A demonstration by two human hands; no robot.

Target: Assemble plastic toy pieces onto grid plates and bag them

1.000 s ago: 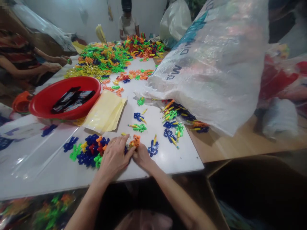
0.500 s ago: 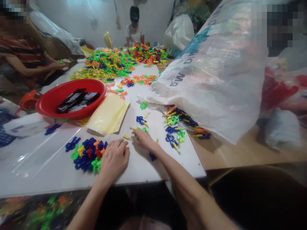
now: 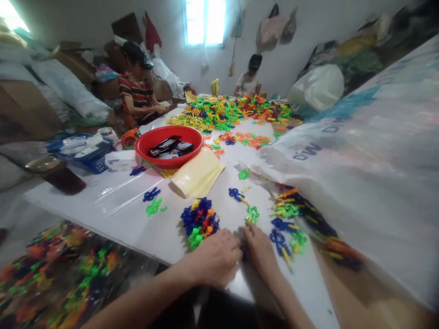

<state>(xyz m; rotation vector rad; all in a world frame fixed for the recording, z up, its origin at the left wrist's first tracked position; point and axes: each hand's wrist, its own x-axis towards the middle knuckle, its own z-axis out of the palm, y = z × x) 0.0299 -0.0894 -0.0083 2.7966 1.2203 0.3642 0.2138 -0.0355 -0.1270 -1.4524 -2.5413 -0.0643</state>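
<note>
Left hand (image 3: 219, 257) and right hand (image 3: 259, 244) sit closer together than before; fingertips indistinct, so whether either pinches anything cannot be determined. A blue piece (image 3: 243, 252) (mostly hidden) shows between them. Beyond: a mixed cluster (image 3: 199, 218), red bowl (image 3: 144, 153), window (image 3: 206, 23) newly in view.

Lettering on the large white plastic sack (image 3: 363, 178) at the right: dark, slanted capitals near its left edge read "DW", with a small mark between them; farther up, a second group begins with "D", the remainder blurred. Printing on the dark packets (image 3: 166, 145) in the red bowl (image 3: 142, 145), farther left, is illegible.
</note>
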